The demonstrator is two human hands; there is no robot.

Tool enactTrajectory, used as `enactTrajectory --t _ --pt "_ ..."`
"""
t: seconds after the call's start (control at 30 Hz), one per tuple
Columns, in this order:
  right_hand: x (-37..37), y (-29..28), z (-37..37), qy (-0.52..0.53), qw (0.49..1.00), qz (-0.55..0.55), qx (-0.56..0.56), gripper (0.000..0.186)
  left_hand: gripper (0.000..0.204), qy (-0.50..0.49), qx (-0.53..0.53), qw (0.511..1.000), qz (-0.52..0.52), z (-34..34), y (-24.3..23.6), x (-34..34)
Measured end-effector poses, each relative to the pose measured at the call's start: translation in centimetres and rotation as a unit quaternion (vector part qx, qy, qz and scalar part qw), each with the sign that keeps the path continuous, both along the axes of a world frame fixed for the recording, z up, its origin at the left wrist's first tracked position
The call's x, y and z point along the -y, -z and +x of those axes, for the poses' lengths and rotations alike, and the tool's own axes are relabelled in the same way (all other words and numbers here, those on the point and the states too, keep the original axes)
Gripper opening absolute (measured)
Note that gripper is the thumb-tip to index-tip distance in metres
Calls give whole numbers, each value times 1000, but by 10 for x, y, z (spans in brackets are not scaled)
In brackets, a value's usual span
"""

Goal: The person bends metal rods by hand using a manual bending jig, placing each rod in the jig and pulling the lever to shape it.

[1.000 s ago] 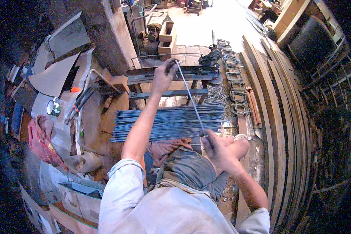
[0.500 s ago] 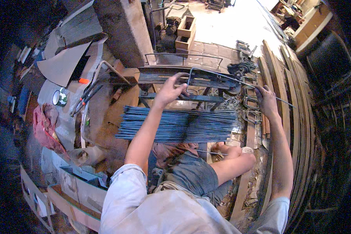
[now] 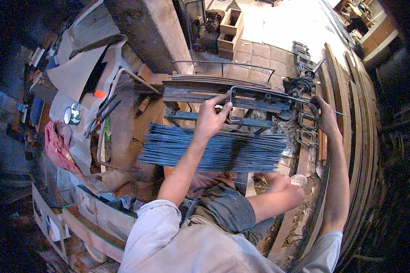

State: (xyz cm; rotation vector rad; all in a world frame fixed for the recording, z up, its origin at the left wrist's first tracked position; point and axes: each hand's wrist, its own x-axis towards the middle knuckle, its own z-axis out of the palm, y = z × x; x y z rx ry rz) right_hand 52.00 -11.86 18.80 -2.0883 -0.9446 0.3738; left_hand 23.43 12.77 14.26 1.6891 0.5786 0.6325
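A thin metal rod [image 3: 288, 96], bent into a hook at its left end, spans the space between my hands over the metal bench [image 3: 184, 94]. My left hand [image 3: 212, 117] pinches the hooked end with thumb and fingers. Farther along the straight part, my right hand [image 3: 324, 114] is closed around the rod, whose tip sticks out to the right. Below my left hand, a thick bundle of straight blue-grey rods [image 3: 209, 148] lies crosswise above my lap. Whether the rod touches the bench, I cannot tell.
Several bent rod pieces [image 3: 308, 136] are stacked right of the bench. Long wooden planks [image 3: 339, 86] run along the right side. To the left are pliers-like tools with dark handles [image 3: 105, 110], a patterned mug [image 3: 73, 115] and a red cloth [image 3: 57, 141]. Wooden boxes [image 3: 230, 36] stand beyond.
Both hands have brought the bent rod slightly lower and nearer the bench. The whole view has shifted a little, moving the surroundings to the right.
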Motion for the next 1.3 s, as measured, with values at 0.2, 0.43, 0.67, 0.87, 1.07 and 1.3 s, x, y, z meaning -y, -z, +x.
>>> enactTrajectory --t 0.2,0.43,0.67,0.87,1.07,1.3 --pt "-1 -3 6 -67 987 -28 145 22 35 -39 -48 994 92 2 -8 3" --pt "1 -2 5 -66 993 -1 103 25 37 -67 -111 987 95 1 -17 18" --pt "6 16 13 -30 996 -85 0 35 55 56 -134 987 75 -17 -16 5" --pt "7 28 17 -73 985 -57 148 18 75 162 -267 913 263 -25 -37 -15" --pt "5 15 10 -64 984 -90 138 20 85 143 -277 829 464 -21 -35 -25" --pt "4 15 7 -38 985 -129 109 26 93 140 -216 863 434 -17 -28 -35"
